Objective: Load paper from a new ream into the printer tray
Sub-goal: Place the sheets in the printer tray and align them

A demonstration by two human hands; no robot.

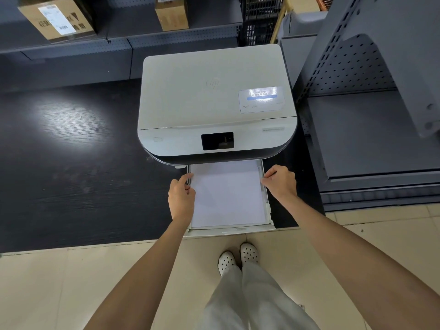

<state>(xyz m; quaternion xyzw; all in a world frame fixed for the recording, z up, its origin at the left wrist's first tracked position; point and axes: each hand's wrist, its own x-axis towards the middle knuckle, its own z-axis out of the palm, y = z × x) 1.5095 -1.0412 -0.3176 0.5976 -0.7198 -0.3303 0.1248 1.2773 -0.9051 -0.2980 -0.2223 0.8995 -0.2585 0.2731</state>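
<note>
A white printer [214,98] sits on a dark table, and its paper tray [267,206] is pulled out toward me past the table's edge. A stack of white paper [226,194] lies flat inside the tray. My left hand [181,196] is at the tray's left side, fingers curled against the left edge of the paper and the forefinger pointing forward. My right hand [281,181] pinches the tray's right wall beside the paper. No ream wrapper is in view.
The dark wood-grain table [71,163] stretches to the left of the printer. Grey metal shelving [369,139] stands close on the right. Cardboard boxes [57,17] sit on a shelf behind. Beige floor tiles and my feet in white shoes [238,258] are below.
</note>
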